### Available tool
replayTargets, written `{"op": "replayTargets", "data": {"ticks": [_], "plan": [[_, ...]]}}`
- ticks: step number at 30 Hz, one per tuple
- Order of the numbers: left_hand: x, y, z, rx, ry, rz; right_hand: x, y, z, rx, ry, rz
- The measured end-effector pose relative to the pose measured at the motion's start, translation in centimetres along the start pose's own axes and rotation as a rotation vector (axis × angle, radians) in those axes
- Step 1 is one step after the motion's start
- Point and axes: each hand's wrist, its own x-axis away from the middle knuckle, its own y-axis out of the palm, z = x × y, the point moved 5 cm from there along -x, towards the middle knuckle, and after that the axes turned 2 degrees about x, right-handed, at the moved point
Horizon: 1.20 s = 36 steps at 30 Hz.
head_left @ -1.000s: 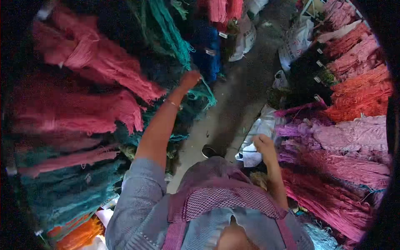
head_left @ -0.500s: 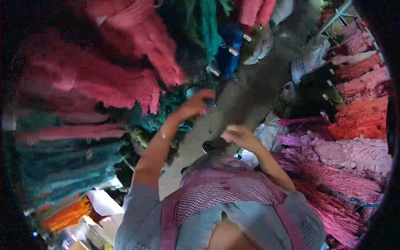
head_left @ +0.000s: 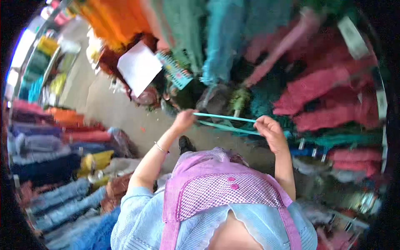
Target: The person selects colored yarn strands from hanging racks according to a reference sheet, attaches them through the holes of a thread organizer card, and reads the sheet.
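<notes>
A turquoise strand of yarn (head_left: 225, 116) is stretched between my two hands at about waist height. My left hand (head_left: 184, 121) is closed on its left end, the fingers slightly blurred. At the other end, my right hand (head_left: 269, 129) pinches the strand between thumb and fingers. A second turquoise length hangs just below the first and also runs between the hands. Teal and green skeins (head_left: 221, 41) hang beyond the hands, and pink-red skeins (head_left: 321, 91) hang to the right.
Orange skeins (head_left: 114, 21) hang at the upper left, above a white sheet (head_left: 139, 68) and a patterned turquoise card (head_left: 175, 71). Blue, yellow and brown yarn bundles (head_left: 68, 196) line the left side. Grey floor (head_left: 104, 100) shows between the rows.
The view has swung round toward the orange and teal skeins. My hands, apart from each other earlier with the left one reaching among the skeins, now hold the turquoise strand taut between them.
</notes>
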Motion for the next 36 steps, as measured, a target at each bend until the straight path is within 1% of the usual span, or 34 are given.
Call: {"op": "replayTargets", "data": {"ticks": [1,2,3,4,5,6,7,9,10,11,12,13,14,15,16,17,18,19,20,21,22,23,25,26,27,28,29,30,31,33,34,36], "plan": [[0.8,-3.1,-0.6,-0.03,-0.049,0.082,-1.2,0.7,-1.8,0.108,-0.041,0.033],[1.0,-5.5,-2.1,-0.065,-0.128,0.155,-2.4,1.0,-3.2,0.147,-0.106,0.073],[2.0,-8.0,-1.7,0.094,-0.193,0.184,-3.6,0.6,-3.8,0.135,-0.048,0.104],[1.9,-9.2,-4.4,0.178,-0.187,0.212,-4.8,0.8,-4.8,0.077,-0.142,0.137],[2.3,-10.4,-6.5,0.285,-0.019,0.149,-5.7,1.1,-5.6,-0.091,-0.165,0.078],[2.3,-11.5,-7.0,0.269,0.054,0.144,-6.6,2.3,-7.1,-0.203,-0.192,0.116],[2.8,-13.0,-7.0,0.295,-0.076,0.151,-7.4,3.5,-8.6,-0.356,-0.28,0.142],[2.0,-14.9,-9.0,0.14,-0.104,0.338,-8.5,5.3,-10.2,-0.621,-0.347,0.209],[1.3,-15.3,-9.3,0.219,-0.114,0.401,-9.3,5.8,-10.3,-0.661,-0.329,0.132],[0.5,-15.2,-9.4,0.299,-0.127,0.464,-10.6,6.0,-9.7,-0.422,-0.363,0.057],[-0.3,-14.4,-9.1,0.446,-0.179,0.522,-11.5,7.6,-9.2,-0.185,-0.374,0.121],[-1.0,-13.7,-7.4,0.615,-0.257,0.45,-12.3,9.3,-8.8,0.051,-0.376,0.189],[-1.8,-13.0,-6.1,0.61,-0.329,0.388,-13.4,12.0,-8.8,0.268,-0.425,0.192],[-2.4,-12.7,-5.8,0.206,-0.19,0.496,-14.8,13.5,-7.9,0.427,-0.401,0.21],[-2.5,-12.7,-4.1,0.077,-0.225,0.527,-16.2,14.7,-7.0,0.515,-0.366,0.216],[-2.6,-13.0,-2.5,-0.055,-0.259,0.555,-17.7,15.9,-6.6,0.697,-0.494,0.207],[-3.0,-13.1,-2.0,-0.113,-0.197,0.626,-19.0,17.3,-6.7,0.835,-0.641,0.153],[-3.7,-13.1,-2.3,-0.104,-0.206,0.613,-20.7,17.8,-5.1,0.897,-0.674,0.12],[-5.0,-12.4,-3.2,0.15,-0.254,0.441,-22.3,18.2,-3.4,0.958,-0.708,0.085],[-6.0,-11.3,-3.9,0.4,-0.298,0.265,-23.8,18.8,-2.1,0.863,-0.541,0.027],[-6.6,-10.2,-4.2,0.811,-0.327,0.228,-25.0,19.4,-0.8,0.764,-0.376,-0.028],[-6.9,-9.7,-4.4,0.817,-0.337,0.223,-26.5,19.8,0.5,0.674,-0.288,-0.1],[-7.1,-9.1,-3.7,1.255,-0.436,0.15,-28.9,20.4,2.2,0.731,-0.23,-0.132],[-7.2,-9.3,-3.4,1.257,-0.443,0.145,-29.8,20.4,3.0,0.725,-0.254,-0.112],[-7.4,-9.3,-3.1,1.349,-0.438,0.131,-30.4,20.7,3.6,0.726,-0.246,-0.112],[-7.5,-9.2,-3.0,1.443,-0.432,0.118,-30.9,20.7,4.1,0.665,-0.243,-0.081],[-7.6,-9.2,-3.1,1.445,-0.438,0.118,-31.3,20.7,4.6,0.604,-0.239,-0.05],[-7.7,-9.3,-3.3,1.484,-0.435,0.128,-31.5,21.0,4.7,0.655,-0.306,0.002],[-7.7,-9.3,-3.5,1.521,-0.432,0.139,-31.6,21.1,5.1,0.654,-0.3,0.0],[-7.8,-9.1,-3.7,1.512,-0.422,0.147,-31.3,21.4,5.2,0.813,-0.392,0.038],[-7.9,-9.1,-3.7,1.502,-0.405,0.153,-31.2,21.7,5.1,0.83,-0.492,0.041],[-7.9,-9.2,-3.7,1.429,-0.408,0.2,-30.5,22.7,5.0,1.032,-0.645,0.027]]}}
